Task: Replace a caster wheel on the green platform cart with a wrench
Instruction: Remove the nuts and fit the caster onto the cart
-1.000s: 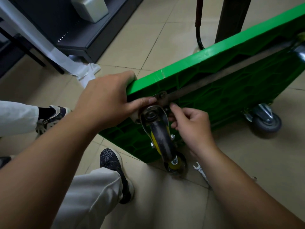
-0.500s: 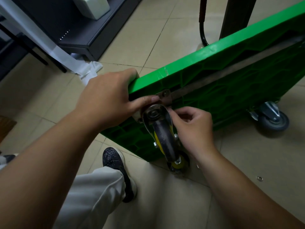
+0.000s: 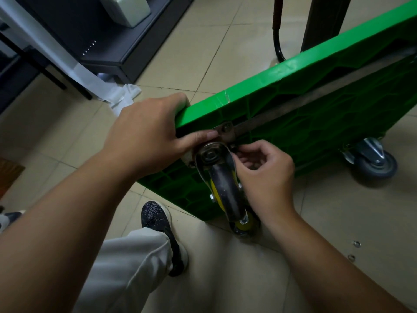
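Observation:
The green platform cart (image 3: pixel 304 105) stands tipped on its side edge, its ribbed underside facing me. At its near corner sits a caster wheel (image 3: pixel 225 190) with a black tread, yellow hub and rusty mounting plate. My left hand (image 3: pixel 149 134) grips the cart's corner, fingers over the top edge and thumb pressed beside the plate. My right hand (image 3: pixel 264 175) has its fingers curled at the plate's right side, pinching something small there that I cannot make out. No wrench shows in view.
A second grey caster (image 3: pixel 374 163) rests on the tile floor at the right. Two small washers (image 3: pixel 356 243) lie on the floor at lower right. My dark shoe (image 3: pixel 158 222) is planted below the cart. A dark shelf unit (image 3: pixel 108 41) stands behind at the left.
My right hand has slid down from the plate's top edge to its right side and curled tighter. The wrench seen on the floor a second ago is now out of sight.

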